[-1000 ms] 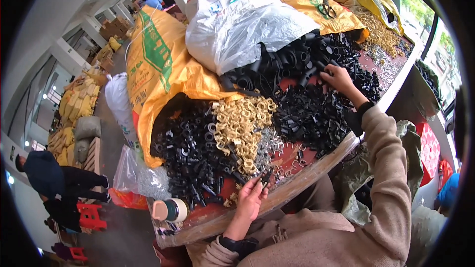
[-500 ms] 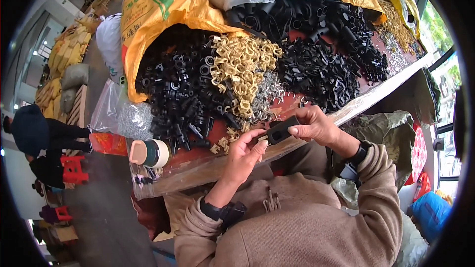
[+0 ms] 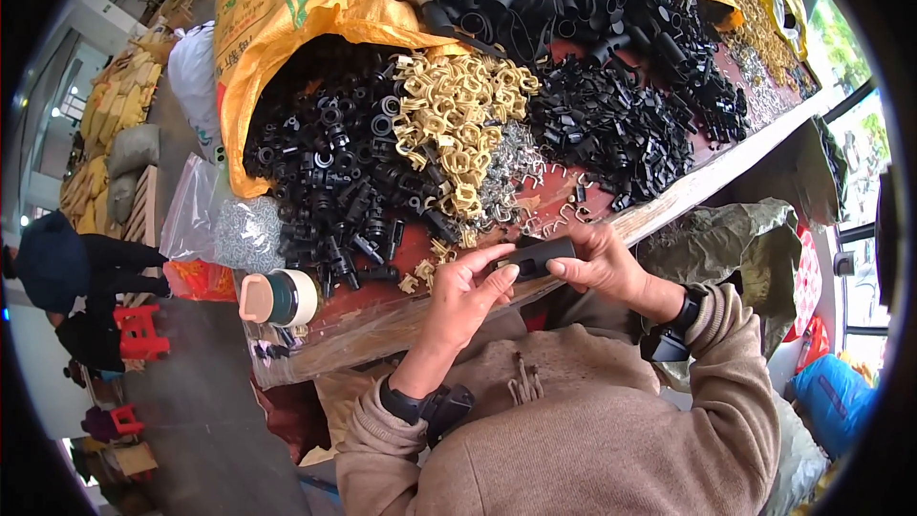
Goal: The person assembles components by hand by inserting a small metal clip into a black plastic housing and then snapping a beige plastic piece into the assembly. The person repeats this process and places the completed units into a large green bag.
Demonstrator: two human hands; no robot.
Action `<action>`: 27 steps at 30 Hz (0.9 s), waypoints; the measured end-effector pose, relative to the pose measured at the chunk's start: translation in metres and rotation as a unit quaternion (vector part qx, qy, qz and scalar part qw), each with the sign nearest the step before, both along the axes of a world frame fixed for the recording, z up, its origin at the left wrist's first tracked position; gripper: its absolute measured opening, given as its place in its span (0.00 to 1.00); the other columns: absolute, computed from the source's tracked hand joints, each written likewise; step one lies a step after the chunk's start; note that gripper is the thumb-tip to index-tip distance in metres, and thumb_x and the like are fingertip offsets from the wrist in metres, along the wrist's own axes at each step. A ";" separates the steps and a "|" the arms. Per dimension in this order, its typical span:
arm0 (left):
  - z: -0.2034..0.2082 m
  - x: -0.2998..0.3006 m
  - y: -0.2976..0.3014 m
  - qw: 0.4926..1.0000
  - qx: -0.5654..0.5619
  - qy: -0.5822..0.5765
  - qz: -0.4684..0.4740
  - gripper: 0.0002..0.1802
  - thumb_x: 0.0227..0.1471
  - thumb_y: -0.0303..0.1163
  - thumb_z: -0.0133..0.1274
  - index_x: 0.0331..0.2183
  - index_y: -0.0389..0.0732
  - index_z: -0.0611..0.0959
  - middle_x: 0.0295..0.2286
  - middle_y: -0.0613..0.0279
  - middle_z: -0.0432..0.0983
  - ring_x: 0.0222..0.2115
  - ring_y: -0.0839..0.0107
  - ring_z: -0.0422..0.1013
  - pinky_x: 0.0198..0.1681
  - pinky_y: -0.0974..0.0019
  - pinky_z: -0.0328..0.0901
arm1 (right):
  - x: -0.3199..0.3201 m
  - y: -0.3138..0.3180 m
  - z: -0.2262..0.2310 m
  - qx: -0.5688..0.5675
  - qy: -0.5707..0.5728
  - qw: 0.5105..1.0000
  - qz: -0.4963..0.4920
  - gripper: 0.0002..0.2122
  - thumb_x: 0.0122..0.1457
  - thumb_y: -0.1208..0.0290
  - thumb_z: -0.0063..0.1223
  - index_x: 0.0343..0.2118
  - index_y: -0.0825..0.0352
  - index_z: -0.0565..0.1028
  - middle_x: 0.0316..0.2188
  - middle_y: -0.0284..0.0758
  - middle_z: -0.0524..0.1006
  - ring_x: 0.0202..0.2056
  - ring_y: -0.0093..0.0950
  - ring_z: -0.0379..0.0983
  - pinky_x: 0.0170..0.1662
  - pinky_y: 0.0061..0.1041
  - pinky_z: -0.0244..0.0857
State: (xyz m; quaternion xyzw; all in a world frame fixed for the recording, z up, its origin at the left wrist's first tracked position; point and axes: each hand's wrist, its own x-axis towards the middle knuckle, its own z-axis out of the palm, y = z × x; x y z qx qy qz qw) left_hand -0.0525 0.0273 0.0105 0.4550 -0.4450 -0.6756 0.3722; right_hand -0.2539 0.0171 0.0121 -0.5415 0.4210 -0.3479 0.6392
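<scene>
Between my two hands, just over the table's front edge, is a black plastic housing (image 3: pixel 537 256) with an opening in its side. My right hand (image 3: pixel 604 268) grips its right end between thumb and fingers. At the other end, the thumb and fingers of my left hand (image 3: pixel 465 291) close on it; a small light-coloured bit shows by the thumb, too small to name. Beyond my hands lie a heap of beige plastic clips (image 3: pixel 465 124), small silvery metal pieces (image 3: pixel 516 172) and a heap of small black plastic parts (image 3: pixel 611 124).
Black ring-shaped fittings (image 3: pixel 334 172) spill from an orange woven sack (image 3: pixel 277 29) at left. A lidded cup (image 3: pixel 287 298) stands at the table's left corner, beside a clear bag of metal pieces (image 3: pixel 246 232). A person (image 3: pixel 57 263) and a red stool (image 3: pixel 140 332) are farther left.
The black housing has turned to lie more level and sits slightly lower. My left hand has closed in on its left end. The whole view has shifted a little.
</scene>
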 end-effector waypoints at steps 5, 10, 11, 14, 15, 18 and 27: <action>-0.001 0.000 0.001 1.000 0.018 -0.004 0.006 0.22 0.44 0.28 0.52 0.42 0.29 0.68 0.24 0.61 0.71 0.21 0.81 0.66 0.23 0.80 0.63 | 0.004 0.001 -0.004 0.055 0.007 0.998 0.006 0.17 0.45 0.58 0.56 0.28 0.69 0.72 0.11 0.23 0.66 0.12 0.19 0.62 0.17 0.18 0.58; -0.004 0.006 0.002 0.999 0.019 0.036 0.026 0.28 0.43 0.29 0.53 0.46 0.30 0.64 0.27 0.61 0.72 0.23 0.81 0.67 0.24 0.80 0.63 | -0.008 -0.013 0.013 -0.180 0.281 0.930 0.153 0.22 0.43 0.54 0.56 0.33 0.70 0.71 0.18 0.31 0.70 0.19 0.26 0.67 0.25 0.25 0.62; -0.004 0.007 0.002 0.998 0.028 0.048 0.022 0.29 0.43 0.29 0.53 0.46 0.31 0.62 0.28 0.60 0.71 0.24 0.81 0.67 0.24 0.79 0.63 | -0.008 -0.015 0.014 -0.270 0.244 0.922 0.132 0.25 0.43 0.53 0.55 0.36 0.71 0.69 0.23 0.35 0.70 0.24 0.29 0.67 0.29 0.27 0.61; -0.003 0.006 0.003 0.996 0.044 0.072 0.012 0.32 0.42 0.29 0.54 0.48 0.32 0.60 0.30 0.60 0.71 0.25 0.80 0.67 0.24 0.79 0.64 | -0.006 -0.021 0.017 -0.442 0.164 0.878 0.084 0.30 0.42 0.50 0.54 0.42 0.72 0.66 0.33 0.42 0.70 0.34 0.35 0.67 0.39 0.32 0.60; -0.002 0.004 0.003 0.995 0.049 0.085 0.009 0.33 0.42 0.28 0.54 0.48 0.31 0.59 0.29 0.61 0.71 0.25 0.80 0.67 0.24 0.79 0.64 | -0.003 -0.025 0.016 -0.399 0.102 0.901 0.138 0.32 0.41 0.49 0.54 0.43 0.72 0.65 0.37 0.43 0.67 0.39 0.35 0.64 0.42 0.32 0.56; 0.002 -0.001 0.006 0.992 0.061 0.112 0.003 0.36 0.41 0.28 0.55 0.49 0.30 0.56 0.26 0.64 0.70 0.24 0.81 0.66 0.24 0.80 0.63 | 0.007 -0.028 0.013 -0.303 -0.025 0.922 0.241 0.37 0.39 0.46 0.54 0.46 0.73 0.62 0.46 0.44 0.61 0.48 0.35 0.56 0.49 0.33 0.49; 0.003 -0.003 0.017 0.989 0.078 0.124 -0.019 0.34 0.39 0.26 0.56 0.48 0.35 0.60 0.35 0.59 0.68 0.28 0.78 0.68 0.26 0.78 0.65 | 0.015 -0.013 -0.005 -0.189 -0.125 0.933 0.280 0.37 0.40 0.47 0.52 0.47 0.74 0.60 0.41 0.42 0.66 0.44 0.33 0.62 0.48 0.29 0.52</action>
